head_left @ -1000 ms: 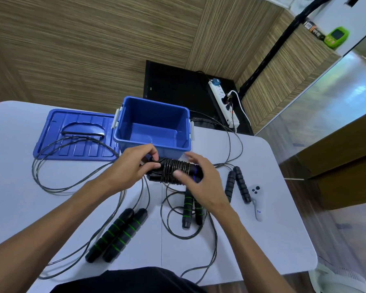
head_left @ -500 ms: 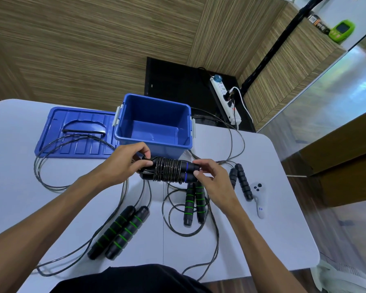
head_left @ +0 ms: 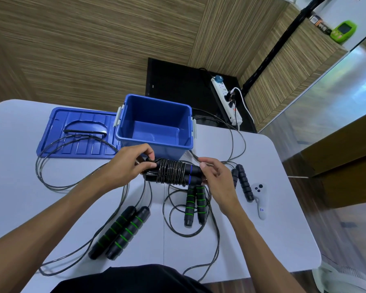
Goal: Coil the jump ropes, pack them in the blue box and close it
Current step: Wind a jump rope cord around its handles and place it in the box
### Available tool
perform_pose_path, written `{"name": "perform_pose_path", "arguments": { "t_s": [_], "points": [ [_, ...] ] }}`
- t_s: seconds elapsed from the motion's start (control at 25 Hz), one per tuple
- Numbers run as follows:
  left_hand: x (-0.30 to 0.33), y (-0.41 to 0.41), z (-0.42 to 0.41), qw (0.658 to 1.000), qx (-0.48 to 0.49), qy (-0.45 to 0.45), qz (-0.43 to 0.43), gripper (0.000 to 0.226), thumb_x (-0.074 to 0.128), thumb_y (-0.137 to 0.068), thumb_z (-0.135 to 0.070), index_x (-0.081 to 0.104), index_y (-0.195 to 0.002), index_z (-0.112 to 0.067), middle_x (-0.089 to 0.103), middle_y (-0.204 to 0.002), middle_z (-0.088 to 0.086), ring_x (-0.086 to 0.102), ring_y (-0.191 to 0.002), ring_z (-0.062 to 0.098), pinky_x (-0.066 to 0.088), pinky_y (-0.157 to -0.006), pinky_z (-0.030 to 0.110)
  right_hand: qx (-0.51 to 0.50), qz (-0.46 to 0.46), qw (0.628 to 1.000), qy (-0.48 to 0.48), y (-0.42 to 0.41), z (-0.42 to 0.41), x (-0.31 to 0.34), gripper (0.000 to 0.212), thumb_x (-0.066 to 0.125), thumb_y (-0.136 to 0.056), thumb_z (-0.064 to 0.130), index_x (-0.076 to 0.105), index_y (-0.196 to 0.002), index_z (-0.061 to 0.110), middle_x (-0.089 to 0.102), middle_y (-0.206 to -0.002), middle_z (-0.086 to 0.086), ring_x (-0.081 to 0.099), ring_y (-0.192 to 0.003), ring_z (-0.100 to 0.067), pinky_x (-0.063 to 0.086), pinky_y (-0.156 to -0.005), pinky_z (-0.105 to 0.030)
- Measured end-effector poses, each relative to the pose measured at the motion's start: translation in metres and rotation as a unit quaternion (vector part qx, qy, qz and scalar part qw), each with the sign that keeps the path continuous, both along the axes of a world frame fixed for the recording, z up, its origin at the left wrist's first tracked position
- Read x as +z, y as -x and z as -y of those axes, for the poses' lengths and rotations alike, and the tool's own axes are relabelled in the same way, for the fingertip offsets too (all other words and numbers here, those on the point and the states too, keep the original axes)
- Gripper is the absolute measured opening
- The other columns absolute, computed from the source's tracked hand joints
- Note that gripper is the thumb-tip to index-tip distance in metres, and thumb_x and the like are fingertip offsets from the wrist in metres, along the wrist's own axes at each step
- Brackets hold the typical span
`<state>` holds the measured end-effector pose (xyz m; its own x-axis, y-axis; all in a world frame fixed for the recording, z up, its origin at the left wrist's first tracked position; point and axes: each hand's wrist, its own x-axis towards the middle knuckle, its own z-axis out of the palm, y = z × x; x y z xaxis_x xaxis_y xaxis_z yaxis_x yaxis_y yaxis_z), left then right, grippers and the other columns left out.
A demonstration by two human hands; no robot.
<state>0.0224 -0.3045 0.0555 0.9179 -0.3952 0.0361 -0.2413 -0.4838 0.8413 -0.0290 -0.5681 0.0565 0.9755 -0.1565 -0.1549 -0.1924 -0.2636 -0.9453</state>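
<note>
Jump rope bundle (head_left: 173, 173), its cord wound round two blue-ringed handles, is hanging just in front of the open blue box (head_left: 154, 125) as my left hand (head_left: 128, 166) is pinching its left end and my right hand (head_left: 215, 176), having slid off the coils to the right end over the past second, is curling round the handle tips. That shift is suggesting the winding is finished and the first rope is ready to drop in, while three others are lying loose and the lid (head_left: 78, 134) is lying flat to the box's left. My fingers are hiding where the cord's tail is tucked, so I cannot tell whether it is secured.
</note>
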Motion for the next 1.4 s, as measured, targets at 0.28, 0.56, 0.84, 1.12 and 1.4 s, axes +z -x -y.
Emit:
{"name": "perform_pose_path", "arguments": {
  "t_s": [0.28, 0.56, 0.84, 1.12, 1.4],
  "points": [
    [0.000, -0.005, -0.001, 1.000, 0.001, -0.004, 0.023, 0.014, 0.070, -0.086, -0.020, 0.057, -0.084, -0.023, 0.062, -0.082, -0.011, 0.059, -0.077, 0.004, 0.050, -0.064, 0.022, -0.004, -0.042, 0.999, -0.012, 0.002, 0.001, 0.000, 0.014, 0.061, -0.098, 0.019, 0.071, -0.107, 0.016, 0.074, -0.091, -0.007, 0.067, -0.076, -0.014, 0.056, -0.072, -0.026],
    [-0.005, 0.000, 0.005, 0.999, 0.019, 0.009, 0.031, 0.013, 0.069, -0.087, -0.023, 0.056, -0.085, -0.024, 0.061, -0.082, -0.011, 0.060, -0.075, 0.008, 0.047, -0.062, 0.018, -0.041, -0.038, 0.998, 0.025, -0.006, -0.009, -0.003, 0.057, 0.050, -0.100, 0.046, 0.062, -0.088, -0.009, 0.056, -0.074, -0.014, 0.057, -0.067, -0.016, 0.056, -0.063, -0.031],
    [-0.007, -0.005, 0.003, 0.999, 0.027, 0.012, 0.039, 0.014, 0.069, -0.087, -0.021, 0.055, -0.085, -0.023, 0.061, -0.084, -0.009, 0.060, -0.080, 0.012, 0.053, -0.068, 0.030, -0.041, -0.045, 0.998, -0.009, -0.002, -0.011, 0.005, 0.023, 0.055, -0.101, 0.024, 0.068, -0.101, 0.005, 0.074, -0.084, -0.002, 0.073, -0.077, -0.016, 0.057, -0.065, -0.025],
    [-0.007, -0.002, 0.004, 0.999, 0.023, 0.010, 0.043, 0.013, 0.068, -0.088, -0.023, 0.055, -0.085, -0.024, 0.061, -0.084, -0.011, 0.060, -0.078, 0.010, 0.053, -0.065, 0.029, -0.044, -0.053, 0.990, 0.120, -0.006, -0.014, 0.001, 0.061, 0.042, -0.102, 0.049, 0.059, -0.083, -0.006, 0.065, -0.062, -0.013, 0.058, -0.048, -0.014, 0.050, -0.063, -0.031],
    [-0.006, -0.003, 0.004, 0.999, 0.021, -0.009, 0.041, 0.014, 0.069, -0.087, -0.024, 0.056, -0.084, -0.025, 0.061, -0.083, -0.011, 0.058, -0.080, 0.006, 0.051, -0.066, 0.026, 0.081, -0.042, 0.972, 0.218, 0.002, -0.019, 0.007, 0.062, 0.061, -0.084, 0.065, 0.046, -0.139, 0.039, 0.061, -0.117, 0.006, 0.058, -0.107, -0.006, 0.047, -0.092, -0.025]
  ]
}}
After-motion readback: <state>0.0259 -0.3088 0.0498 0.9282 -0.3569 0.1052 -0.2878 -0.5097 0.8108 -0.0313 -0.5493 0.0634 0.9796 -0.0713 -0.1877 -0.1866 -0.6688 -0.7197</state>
